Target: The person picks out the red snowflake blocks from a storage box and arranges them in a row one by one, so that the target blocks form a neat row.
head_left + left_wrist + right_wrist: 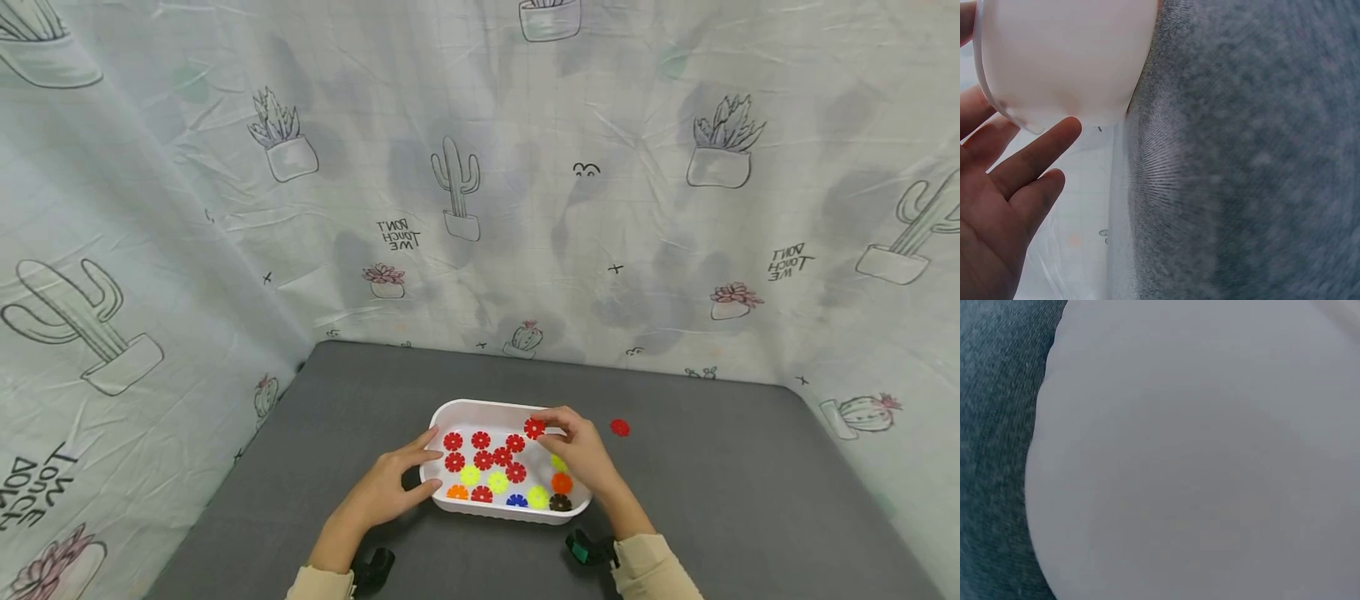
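Note:
A white plastic tray lies on the grey table, with several notched interlocking discs in red, yellow, orange, blue and black inside. At its left end is my left hand, fingers spread and fairly straight, some reaching over the rim. In the left wrist view, two fingers of the left hand stay outside the tray wall. Over the tray's back right part, my right hand pinches a red disc between thumb and fingertips. Only the blurred tray side and table show in the right wrist view.
One red disc lies on the table to the right of the tray. A pale curtain printed with cacti hangs behind the table and along both sides.

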The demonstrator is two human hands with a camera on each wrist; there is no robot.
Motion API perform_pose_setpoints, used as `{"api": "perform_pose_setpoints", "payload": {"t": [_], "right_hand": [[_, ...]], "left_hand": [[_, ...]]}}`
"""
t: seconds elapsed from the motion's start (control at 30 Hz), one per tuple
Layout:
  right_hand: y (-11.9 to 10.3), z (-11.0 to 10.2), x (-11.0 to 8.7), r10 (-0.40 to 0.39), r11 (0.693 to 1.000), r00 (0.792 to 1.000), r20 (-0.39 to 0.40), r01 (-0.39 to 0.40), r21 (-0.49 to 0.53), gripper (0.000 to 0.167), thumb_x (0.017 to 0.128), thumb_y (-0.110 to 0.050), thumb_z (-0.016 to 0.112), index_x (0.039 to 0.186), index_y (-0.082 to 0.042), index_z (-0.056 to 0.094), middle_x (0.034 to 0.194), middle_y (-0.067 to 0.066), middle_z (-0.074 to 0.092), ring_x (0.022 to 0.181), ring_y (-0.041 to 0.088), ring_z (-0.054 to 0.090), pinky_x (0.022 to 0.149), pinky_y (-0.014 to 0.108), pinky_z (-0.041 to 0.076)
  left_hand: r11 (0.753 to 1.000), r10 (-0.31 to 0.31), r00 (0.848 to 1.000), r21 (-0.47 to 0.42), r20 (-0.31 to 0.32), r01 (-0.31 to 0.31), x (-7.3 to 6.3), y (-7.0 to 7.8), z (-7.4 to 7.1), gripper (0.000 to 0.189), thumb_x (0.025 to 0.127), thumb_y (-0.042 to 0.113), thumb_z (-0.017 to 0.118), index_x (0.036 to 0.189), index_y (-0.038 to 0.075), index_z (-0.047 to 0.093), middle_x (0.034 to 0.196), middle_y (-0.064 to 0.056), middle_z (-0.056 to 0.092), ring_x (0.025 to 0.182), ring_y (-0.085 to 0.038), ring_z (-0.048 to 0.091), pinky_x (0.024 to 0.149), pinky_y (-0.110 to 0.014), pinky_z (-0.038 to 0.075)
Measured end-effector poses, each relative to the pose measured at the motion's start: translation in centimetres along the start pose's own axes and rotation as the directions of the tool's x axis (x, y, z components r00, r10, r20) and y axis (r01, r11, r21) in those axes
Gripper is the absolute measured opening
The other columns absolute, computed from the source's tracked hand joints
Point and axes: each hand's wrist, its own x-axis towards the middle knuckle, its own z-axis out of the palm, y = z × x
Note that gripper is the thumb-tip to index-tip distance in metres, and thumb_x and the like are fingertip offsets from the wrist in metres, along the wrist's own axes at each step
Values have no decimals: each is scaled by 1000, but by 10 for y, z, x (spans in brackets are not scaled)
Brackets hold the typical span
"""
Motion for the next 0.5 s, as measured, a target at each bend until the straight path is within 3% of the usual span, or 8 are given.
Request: {"api": "perform_pose_setpoints", "payload": {"t": [0.13,0.23,0.5], "right_hand": [[0,-3,-2,-19,994,995,-101,30,102,33,87,-9,67,118,-2,62,117,17,60,108,22,58,87,16,49],[-1,-6,-5,-16,988,979,-201,47,148,35,86,-11,68,118,0,61,118,17,59,105,14,58,86,15,50],[16,-28,-15,44,969,900,-433,68,239,37,83,0,68,118,6,58,101,-2,63,90,6,61,79,14,52]], "left_hand": [[1000,3,1000,3,-3,-3,1,-1,1,45,86,36,68,121,8,65,148,-6,42,131,-26,47,100,-54,42],[1000,9,1000,4,-8,-9,2,-1,1,45,86,35,68,121,8,65,148,-6,42,131,-26,47,100,-54,42],[1000,16,1000,11,-3,-16,0,-2,1,44,85,37,67,120,9,66,148,-7,42,130,-26,48,99,-53,43]]}}
